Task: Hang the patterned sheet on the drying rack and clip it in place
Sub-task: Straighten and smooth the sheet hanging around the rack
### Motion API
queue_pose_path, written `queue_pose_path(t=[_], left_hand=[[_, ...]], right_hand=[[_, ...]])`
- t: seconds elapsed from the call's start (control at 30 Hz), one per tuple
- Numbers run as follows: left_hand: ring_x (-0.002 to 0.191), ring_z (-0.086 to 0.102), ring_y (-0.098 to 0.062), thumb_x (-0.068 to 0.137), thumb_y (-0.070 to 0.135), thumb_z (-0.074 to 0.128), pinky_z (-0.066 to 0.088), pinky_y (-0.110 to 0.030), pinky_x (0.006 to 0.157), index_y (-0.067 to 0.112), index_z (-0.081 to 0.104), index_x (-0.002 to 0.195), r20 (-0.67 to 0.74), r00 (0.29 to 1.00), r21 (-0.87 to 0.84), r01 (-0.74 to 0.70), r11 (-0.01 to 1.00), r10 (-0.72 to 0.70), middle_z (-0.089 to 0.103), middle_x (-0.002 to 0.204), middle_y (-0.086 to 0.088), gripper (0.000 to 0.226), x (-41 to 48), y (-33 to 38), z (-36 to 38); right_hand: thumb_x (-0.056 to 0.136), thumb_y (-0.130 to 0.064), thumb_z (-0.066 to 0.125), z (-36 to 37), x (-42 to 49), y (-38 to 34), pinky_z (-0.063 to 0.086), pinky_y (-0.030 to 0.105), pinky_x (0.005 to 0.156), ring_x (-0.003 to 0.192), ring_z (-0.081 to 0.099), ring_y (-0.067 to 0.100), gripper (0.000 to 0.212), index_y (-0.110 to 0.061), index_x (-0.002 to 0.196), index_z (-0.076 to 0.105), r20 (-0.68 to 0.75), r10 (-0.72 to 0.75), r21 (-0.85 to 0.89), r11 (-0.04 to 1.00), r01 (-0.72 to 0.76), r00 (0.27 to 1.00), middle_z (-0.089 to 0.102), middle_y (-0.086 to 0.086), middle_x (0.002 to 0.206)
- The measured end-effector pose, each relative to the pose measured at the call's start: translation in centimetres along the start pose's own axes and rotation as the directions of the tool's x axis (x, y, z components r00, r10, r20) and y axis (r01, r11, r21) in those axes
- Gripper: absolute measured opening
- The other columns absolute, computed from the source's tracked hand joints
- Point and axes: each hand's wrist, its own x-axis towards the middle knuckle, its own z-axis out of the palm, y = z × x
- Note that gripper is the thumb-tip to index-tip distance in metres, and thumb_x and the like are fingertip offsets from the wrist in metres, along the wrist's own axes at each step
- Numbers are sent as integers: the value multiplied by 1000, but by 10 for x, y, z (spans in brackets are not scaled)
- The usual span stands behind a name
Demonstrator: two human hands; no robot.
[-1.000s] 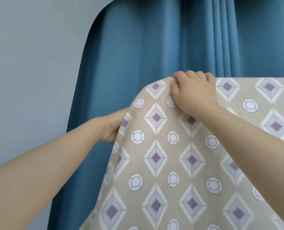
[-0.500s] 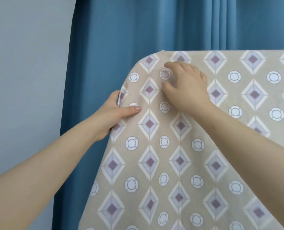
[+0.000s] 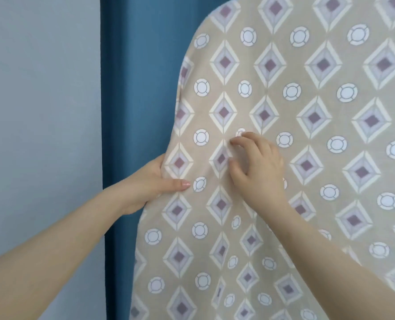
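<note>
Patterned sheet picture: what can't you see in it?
Head view:
- Drying rack: hidden under the patterned sheet.
- Fingers of the left hand: behind the sheet's edge; only the thumb shows.
- Sheet's top and bottom: cut off by the frame.
- Clips: none in view.
- Right hand: pinching or just touching, unclear.
</note>
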Motion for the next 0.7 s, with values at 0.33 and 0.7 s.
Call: queue_pose_path(t=[0.33,0.7], left_hand=[[86,68,-15,74,7,76,53,-22,77,12,70,91,-39,976,304,216,928,-215,74,90,2,19,-60,-89,-21],[88,61,0,67,11,82,47,-12,75,34,42,123,171,850,14,503,864,-498,64,93,14,72,-124,-184,24]], right_hand=[[80,-22,48,17,-98,25,23,24,91,114,47,23,35,-19,112,61,216,92,26,995,-99,972,53,-4,126],[87,-12,56,19,-216,11,36,29,98,114,46,13,31,-18,116,60,427,339,40,919,-392,839,55,-8,121]])
